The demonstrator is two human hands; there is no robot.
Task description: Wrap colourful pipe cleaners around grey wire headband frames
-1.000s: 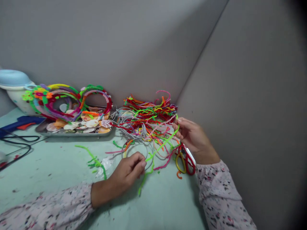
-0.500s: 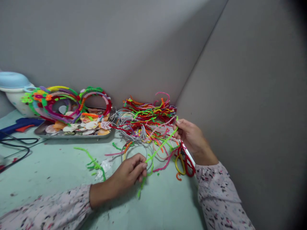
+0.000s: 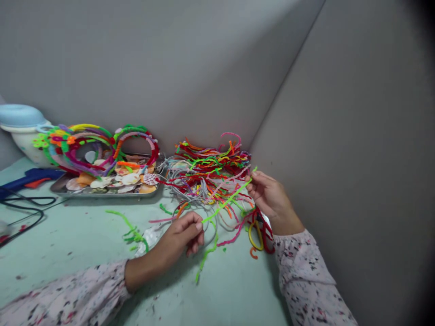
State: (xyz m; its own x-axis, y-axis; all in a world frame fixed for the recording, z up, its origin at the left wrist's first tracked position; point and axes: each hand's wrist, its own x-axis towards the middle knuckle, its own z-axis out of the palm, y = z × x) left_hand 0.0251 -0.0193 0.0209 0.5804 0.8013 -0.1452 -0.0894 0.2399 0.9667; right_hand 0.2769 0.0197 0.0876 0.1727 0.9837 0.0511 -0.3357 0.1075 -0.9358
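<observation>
A bright green pipe cleaner [image 3: 227,201] is stretched slantwise between my two hands. Its lower left end is pinched between the thumb and fingers of my left hand [image 3: 185,233], and my right hand [image 3: 270,194] grips it near the upper right end, where a short tip sticks out. Behind it lies a heap of many-coloured pipe cleaners [image 3: 210,158] with loops of grey wire [image 3: 185,181]. Another green piece [image 3: 204,262] rests on the table below, between the hands. Scissors with red and yellow handles [image 3: 255,235] lie just under my right hand.
At the left, a metal tray [image 3: 112,195] holds shells, with colourful headbands [image 3: 91,170] standing on it. Farther left are a blue glue gun [image 3: 34,175] with a black cable and a white bin with a blue lid [image 3: 22,115]. Grey walls rise behind and at right.
My left hand has shifted slightly up and left, its fingers now at the green piece's end. My right hand has moved only a little, and the green strip remains stretched.
</observation>
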